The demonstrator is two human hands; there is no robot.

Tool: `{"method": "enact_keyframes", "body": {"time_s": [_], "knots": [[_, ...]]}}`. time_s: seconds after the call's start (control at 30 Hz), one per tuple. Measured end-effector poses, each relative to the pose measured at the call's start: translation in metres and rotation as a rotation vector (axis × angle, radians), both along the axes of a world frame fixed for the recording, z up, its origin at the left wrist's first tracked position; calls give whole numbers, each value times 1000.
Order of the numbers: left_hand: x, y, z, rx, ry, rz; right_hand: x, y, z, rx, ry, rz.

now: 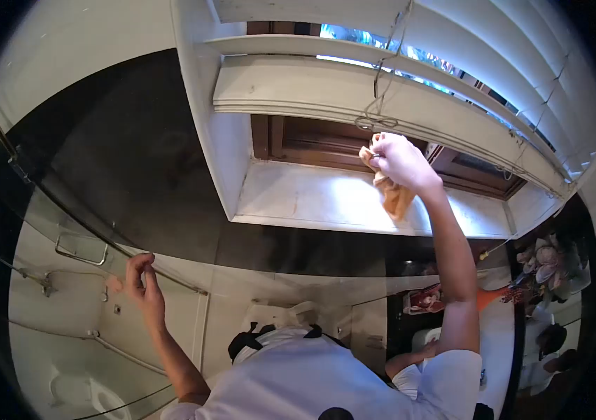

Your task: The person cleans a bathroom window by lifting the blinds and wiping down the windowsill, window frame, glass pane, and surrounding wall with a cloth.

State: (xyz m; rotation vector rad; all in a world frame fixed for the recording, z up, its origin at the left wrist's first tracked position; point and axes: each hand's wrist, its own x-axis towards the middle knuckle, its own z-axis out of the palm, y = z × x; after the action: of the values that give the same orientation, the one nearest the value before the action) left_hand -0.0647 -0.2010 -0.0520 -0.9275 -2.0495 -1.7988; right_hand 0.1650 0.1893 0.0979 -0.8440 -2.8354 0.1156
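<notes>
One orange cloth (398, 201) is gripped in the right hand (401, 162) near the blind (298, 87) — long axis trailing toward the window sill's (298, 194) front edge — while the left hand (145, 285), loosely curled and empty, lies well apart.

Before us, blinds (284, 87) hang above a window sill (298, 196), over which our right hand (404, 162) holds a cloth (396, 199). Our left hand (146, 287) is near a rail (74, 214) at left; flowers (544, 260) stand at right.

No text, label, brand, number or sign could be read; any print on the red-patterned thing (424, 299) was too small to tell.
</notes>
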Motion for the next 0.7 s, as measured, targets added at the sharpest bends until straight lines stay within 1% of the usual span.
{"method": "enact_keyframes", "body": {"time_s": [0.03, 0.1, 0.17, 0.2, 0.23, 0.27, 0.33, 0.37, 0.4, 0.43, 0.47, 0.5, 0.53, 0.57, 0.6, 0.63, 0.67, 0.7], "knots": [[-4, 5, -2, 34, -71, -10, -8, -6, 3, -215, 156, -75], [2, 20, 7, 59, -52, -13, -37, -24, -3, -90, 146, -58], [19, 45, 29, 55, 109, -13, -80, -23, -34, -40, 374, 226], [27, 57, 33, 75, 153, -64, -94, -28, -51, 252, 461, 345], [37, 69, 41, 82, 211, -166, -101, -32, -60, 552, 541, 460], [47, 81, 51, 92, 270, -266, -94, -29, -57, 562, 543, 451], [66, 106, 69, 127, 339, -486, -66, -15, -43, 516, 146, 500], [66, 122, 71, 165, 414, -581, -50, -20, -27, -153, 195, 59], [66, 139, 71, 184, 462, -644, -39, -29, 1, -350, 90, -171], [66, 153, 76, 195, 466, -642, -27, -37, 29, -510, -31, -415], [67, 167, 83, 156, 553, -649, -30, -29, 19, -502, -26, -417], [67, 178, 86, 115, 638, -657, -35, -13, -5, -426, -11, -363], [68, 188, 84, 119, 640, -662, -38, 6, -31, -352, 5, -309], [68, 198, 80, 68, 666, -607, -43, 7, -38, -248, 56, -219], [69, 208, 77, 16, 693, -552, -50, 4, -39, -134, 103, -134], [69, 212, 77, 18, 699, -560, -67, -2, -39, 12, 181, -15], [69, 212, 77, 43, 654, -510, -72, -14, -17, 13, 185, -23], [67, 214, 77, 67, 607, -461, -78, -16, -13, 41, 183, 13]]}}
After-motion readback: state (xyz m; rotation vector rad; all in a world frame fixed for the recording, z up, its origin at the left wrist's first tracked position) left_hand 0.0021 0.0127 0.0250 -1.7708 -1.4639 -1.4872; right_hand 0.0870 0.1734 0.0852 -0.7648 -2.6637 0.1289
